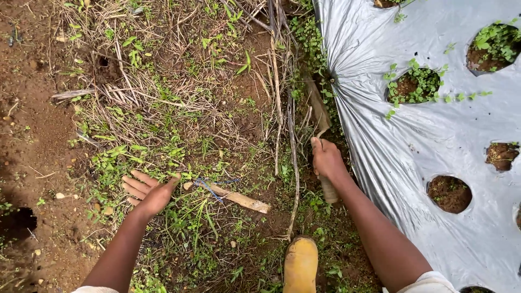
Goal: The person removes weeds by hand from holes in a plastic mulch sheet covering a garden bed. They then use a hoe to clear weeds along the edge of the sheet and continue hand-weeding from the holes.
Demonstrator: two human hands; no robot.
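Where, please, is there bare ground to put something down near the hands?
Bare soil runs along the far left, bordered by dry grass and the open left hand. Between the hands it is crowded: weeds, a stick, long stalks. The right hand grips a tool handle against the plastic sheet, with its planting holes.

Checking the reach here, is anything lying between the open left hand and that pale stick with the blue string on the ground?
Nothing solid: the left hand is open just left of the pale stick, with only low weeds between them.

No packages, labels, signs or screens.
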